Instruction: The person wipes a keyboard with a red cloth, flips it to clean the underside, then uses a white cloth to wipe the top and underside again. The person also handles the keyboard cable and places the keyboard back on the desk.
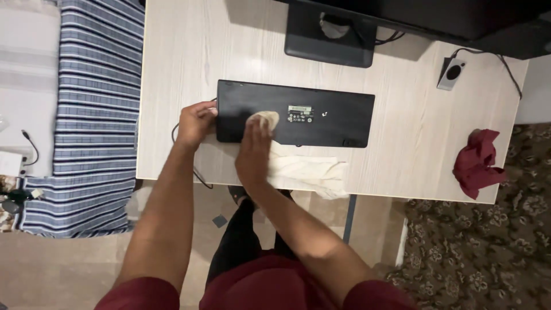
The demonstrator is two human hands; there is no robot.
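Observation:
A black keyboard (321, 117) lies upside down on the light wooden desk (402, 155), its underside and a small label facing up. My left hand (195, 121) grips the keyboard's left end. My right hand (253, 150) presses a cream cloth (304, 170) onto the left part of the underside; a bunched bit of cloth pokes out past my fingertips and the rest trails back to the desk's near edge.
A black monitor stand (330, 43) sits behind the keyboard. A small grey device (452, 73) with a cable lies at the back right. A dark red cloth (476, 162) rests by the right front corner. A striped mattress (94, 115) is left of the desk, patterned carpet (488, 252) at right.

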